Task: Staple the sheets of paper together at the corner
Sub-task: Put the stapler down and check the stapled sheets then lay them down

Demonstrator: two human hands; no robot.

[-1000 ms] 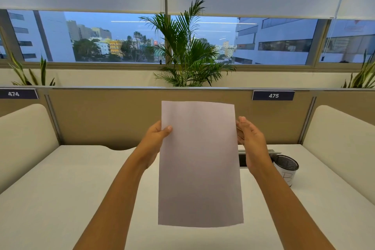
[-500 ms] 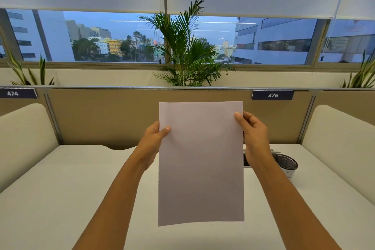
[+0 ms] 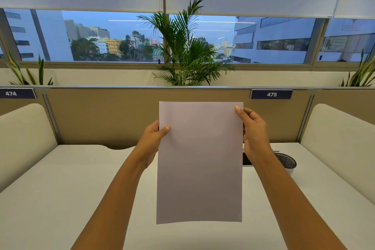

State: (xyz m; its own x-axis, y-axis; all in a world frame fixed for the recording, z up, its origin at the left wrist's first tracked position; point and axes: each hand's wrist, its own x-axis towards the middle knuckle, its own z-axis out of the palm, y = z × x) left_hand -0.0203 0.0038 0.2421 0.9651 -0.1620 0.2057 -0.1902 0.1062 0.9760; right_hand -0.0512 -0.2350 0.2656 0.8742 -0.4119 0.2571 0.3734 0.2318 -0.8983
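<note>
The sheets of paper point(image 3: 199, 162) are held upright in the air above the desk point(image 3: 60, 189), gripped by both hands. The left hand point(image 3: 153, 138) is closed on the left edge of the paper, a little below the upper corner, with the thumb pressed flat on the front face and the remaining fingers hidden behind the sheets. The right hand point(image 3: 253, 130) is closed on the right edge near the top right corner; its thumb tip is laid on the front just below that corner, and the other fingers are curled behind the paper. How many sheets are in the stack cannot be told, since only the front face is seen.

A dark mesh cup point(image 3: 286, 161) is seen on the desk behind the right forearm; its contents cannot be made out. A dark object point(image 3: 246, 159) lies just left of it, mostly covered by the paper and the right wrist, and cannot be identified.

The paper hangs between the two hands, its lower edge free and well above the desk surface. A partition point(image 3: 121, 115) bearing a label marked 475 point(image 3: 271, 94) stands behind, and a palm plant point(image 3: 186, 50) is seen beyond it at the window.
</note>
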